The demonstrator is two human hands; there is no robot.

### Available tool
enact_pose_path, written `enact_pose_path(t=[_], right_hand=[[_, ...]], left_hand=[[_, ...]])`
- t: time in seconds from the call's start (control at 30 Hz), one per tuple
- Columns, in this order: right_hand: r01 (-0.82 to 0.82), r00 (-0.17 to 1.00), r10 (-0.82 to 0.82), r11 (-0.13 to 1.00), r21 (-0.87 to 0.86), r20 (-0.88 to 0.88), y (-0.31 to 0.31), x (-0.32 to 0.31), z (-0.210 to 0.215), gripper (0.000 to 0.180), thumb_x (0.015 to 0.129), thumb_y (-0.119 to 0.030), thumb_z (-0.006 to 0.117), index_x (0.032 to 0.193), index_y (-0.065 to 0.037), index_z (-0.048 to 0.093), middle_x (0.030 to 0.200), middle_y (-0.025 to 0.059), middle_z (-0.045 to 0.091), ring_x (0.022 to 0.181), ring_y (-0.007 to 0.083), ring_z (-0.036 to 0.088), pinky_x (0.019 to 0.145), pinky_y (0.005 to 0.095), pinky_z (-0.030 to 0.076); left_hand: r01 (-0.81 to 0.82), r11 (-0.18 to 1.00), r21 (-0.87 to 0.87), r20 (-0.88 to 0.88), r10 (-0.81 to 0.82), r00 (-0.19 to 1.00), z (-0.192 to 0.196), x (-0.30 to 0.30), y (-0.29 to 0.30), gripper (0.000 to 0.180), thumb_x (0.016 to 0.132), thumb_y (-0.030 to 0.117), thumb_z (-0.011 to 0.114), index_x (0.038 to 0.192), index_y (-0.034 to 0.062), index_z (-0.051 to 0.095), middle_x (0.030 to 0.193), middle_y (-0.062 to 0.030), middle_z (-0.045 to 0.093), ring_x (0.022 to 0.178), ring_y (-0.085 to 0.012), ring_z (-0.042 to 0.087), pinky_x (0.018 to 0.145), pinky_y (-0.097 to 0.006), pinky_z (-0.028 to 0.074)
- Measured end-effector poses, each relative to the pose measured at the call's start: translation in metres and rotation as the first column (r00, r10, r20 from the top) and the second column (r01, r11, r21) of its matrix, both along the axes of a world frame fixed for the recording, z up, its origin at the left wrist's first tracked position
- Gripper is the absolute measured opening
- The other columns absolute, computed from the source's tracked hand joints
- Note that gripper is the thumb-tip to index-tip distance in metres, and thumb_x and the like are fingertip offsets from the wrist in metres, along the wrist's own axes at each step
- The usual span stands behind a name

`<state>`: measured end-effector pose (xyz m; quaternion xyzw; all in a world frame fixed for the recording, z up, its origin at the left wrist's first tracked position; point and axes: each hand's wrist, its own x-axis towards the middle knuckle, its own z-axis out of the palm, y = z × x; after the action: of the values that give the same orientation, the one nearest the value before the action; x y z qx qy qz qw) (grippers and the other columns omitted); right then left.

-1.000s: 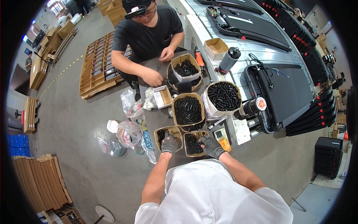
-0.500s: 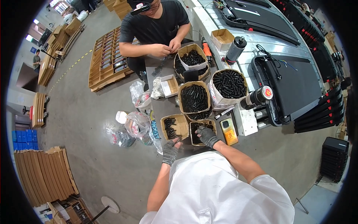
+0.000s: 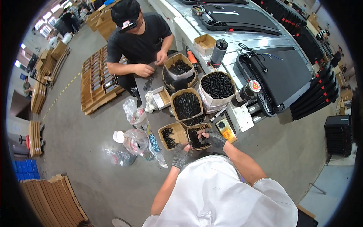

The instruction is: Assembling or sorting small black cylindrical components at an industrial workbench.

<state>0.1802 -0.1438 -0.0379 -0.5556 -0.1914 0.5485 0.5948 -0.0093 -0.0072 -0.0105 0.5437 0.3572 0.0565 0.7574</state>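
My left hand, in a grey fingerless glove, is at the near edge of two cardboard boxes, its thumb and fingers pinched together; what they hold is too small to make out. The left box has black bolts piled along its left side. Over the right box, which has small dark ring-like parts in it, hangs my right hand, gloved alike. Its fingers are bent close together, and any small part in them cannot be made out.
Behind stand a box of long black bolts and a tub of black cylindrical parts. A phone lies to the right. Across the table, a co-worker handles small parts. Plastic bags sit at left.
The view has shifted, so the table appears further left. My right hand has lifted from inside the right box. My left hand has moved rightward toward it. The co-worker's hands have parted.
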Motion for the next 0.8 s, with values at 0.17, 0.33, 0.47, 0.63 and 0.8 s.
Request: enact_pose_path(t=[0.17, 0.33, 0.47, 0.63, 0.8], right_hand=[[0.149, 0.853, -0.080, 0.984, 0.094, -0.516, -0.011, -0.011, 0.016, 0.044, 0.094, -0.019, 0.055, 0.130, 0.003, 0.047, 0.119, 0.0184, 0.059, 0.104, 0.0236, 0.061, 0.096, 0.0340, 0.049], [0.175, 0.830, -0.119, 0.983, 0.051, -0.546, -0.016, -0.014, 0.019, 0.040, 0.094, -0.020, 0.056, 0.127, 0.001, 0.050, 0.114, 0.0163, 0.061, 0.101, 0.0231, 0.062, 0.093, 0.0344, 0.050], [0.207, 0.886, -0.175, 0.978, 0.028, -0.429, -0.019, -0.017, 0.015, 0.029, 0.094, -0.018, 0.057, 0.116, 0.000, 0.055, 0.105, 0.0124, 0.064, 0.095, 0.0212, 0.062, 0.084, 0.0309, 0.052], [0.196, 0.946, -0.208, 0.978, -0.070, -0.247, -0.015, -0.014, 0.011, 0.027, 0.096, -0.024, 0.056, 0.109, -0.001, 0.059, 0.095, 0.0091, 0.066, 0.081, 0.0167, 0.062, 0.075, 0.0282, 0.052], [0.172, 0.971, -0.175, 0.985, -0.034, -0.162, -0.009, -0.012, 0.010, 0.030, 0.097, -0.027, 0.054, 0.109, 0.000, 0.059, 0.093, 0.0090, 0.066, 0.079, 0.0159, 0.063, 0.073, 0.0282, 0.052]], left_hand=[[0.028, 0.999, -0.035, 0.005, -0.028, 1.000, 0.009, 0.002, 0.002, 0.020, 0.090, 0.010, 0.061, 0.102, -0.0045, 0.065, 0.085, -0.0057, 0.068, 0.076, -0.0133, 0.061, 0.071, -0.027, 0.050], [0.027, 0.966, 0.257, 0.004, -0.029, 1.000, 0.007, 0.009, -0.006, 0.024, 0.089, 0.011, 0.062, 0.107, -0.0054, 0.063, 0.091, -0.0090, 0.068, 0.080, -0.0143, 0.063, 0.075, -0.027, 0.050], [-0.123, 0.987, 0.107, 0.041, 0.120, 0.992, 0.008, 0.013, -0.018, 0.026, 0.088, 0.009, 0.066, 0.108, -0.0058, 0.060, 0.088, -0.0085, 0.067, 0.080, -0.0147, 0.063, 0.073, -0.027, 0.050], [-0.159, 0.977, 0.141, 0.079, 0.149, 0.986, 0.000, 0.019, -0.022, 0.025, 0.089, 0.010, 0.065, 0.108, -0.0047, 0.059, 0.087, -0.0081, 0.066, 0.080, -0.0152, 0.063, 0.071, -0.027, 0.051], [-0.146, 0.984, 0.099, 0.109, 0.135, 0.985, 0.000, 0.023, -0.018, 0.023, 0.089, 0.009, 0.064, 0.108, -0.0041, 0.059, 0.089, -0.0096, 0.067, 0.078, -0.0149, 0.063, 0.070, -0.027, 0.052]])
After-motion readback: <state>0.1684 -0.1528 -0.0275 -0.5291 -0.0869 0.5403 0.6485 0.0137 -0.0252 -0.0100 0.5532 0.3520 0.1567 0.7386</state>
